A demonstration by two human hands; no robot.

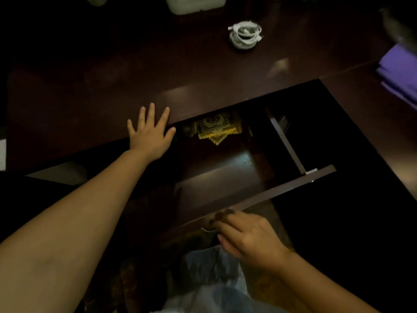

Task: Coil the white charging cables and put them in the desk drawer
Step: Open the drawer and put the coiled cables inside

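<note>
Drawer [225, 177] stands pulled out below the counter [90, 86] edge, so the opening step looks in hand. Right hand [248, 236] sits at the drawer's front panel, fingers curled; in this dim light they seem to be pinching its small handle. Left hand [150, 129] lies flat on the counter beside the drawer, fingers spread. Coiled white cables [245, 35] rest on the counter, well beyond the drawer. Next, a hand must reach them.

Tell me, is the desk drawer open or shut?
Open: the drawer front is pulled out from the desk, exposing its inside.
</note>
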